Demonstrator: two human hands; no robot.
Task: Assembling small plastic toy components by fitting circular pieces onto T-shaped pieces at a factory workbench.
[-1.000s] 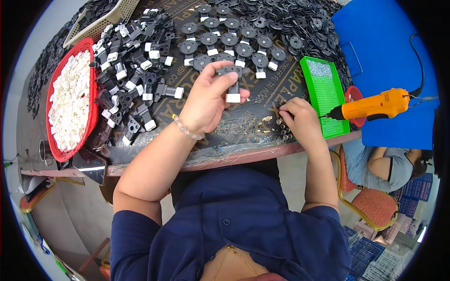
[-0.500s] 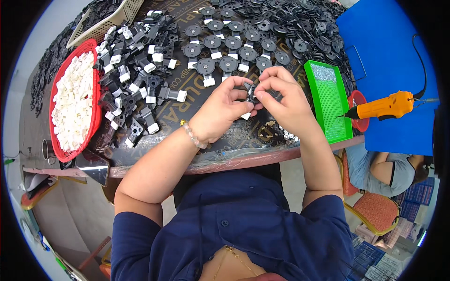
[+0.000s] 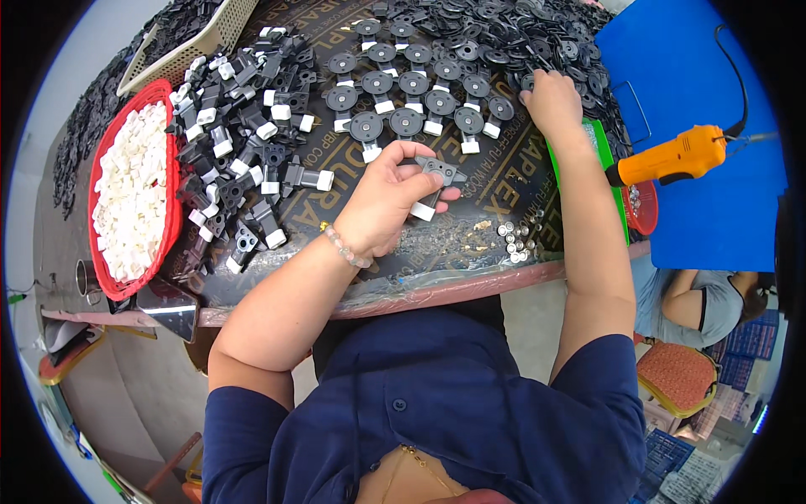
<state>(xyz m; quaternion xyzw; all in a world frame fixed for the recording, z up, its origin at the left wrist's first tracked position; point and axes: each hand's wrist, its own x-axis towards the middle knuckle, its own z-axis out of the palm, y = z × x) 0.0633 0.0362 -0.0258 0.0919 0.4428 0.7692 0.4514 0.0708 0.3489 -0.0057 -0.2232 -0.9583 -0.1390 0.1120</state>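
Note:
Between the thumb and fingers of my left hand point(image 3: 388, 193) is a black plastic bracket point(image 3: 440, 172) with holes in its face. Its white end point(image 3: 422, 212) points down toward me. My right hand point(image 3: 556, 105) is stretched to the near edge of a pile of black discs point(image 3: 495, 34), its fingers closed at a black disc point(image 3: 527, 81); the fingertips are partly hidden. Beyond my left hand, several brackets topped with round discs point(image 3: 406, 122) lie in rows on the dark table.
Loose black-and-white brackets point(image 3: 243, 151) are heaped at left, beside a red basket point(image 3: 177, 202) of white pieces. Small metal parts point(image 3: 514, 244) lie near the table edge. My right forearm crosses a green tray point(image 3: 625, 220). An orange electric screwdriver point(image 3: 680, 155) hangs at right, above a red bowl point(image 3: 652, 220).
My right hand has left the bracket and moved away, up and right, to the disc pile. My left hand keeps the bracket, now turned with its flat face showing. The screwdriver has swung slightly.

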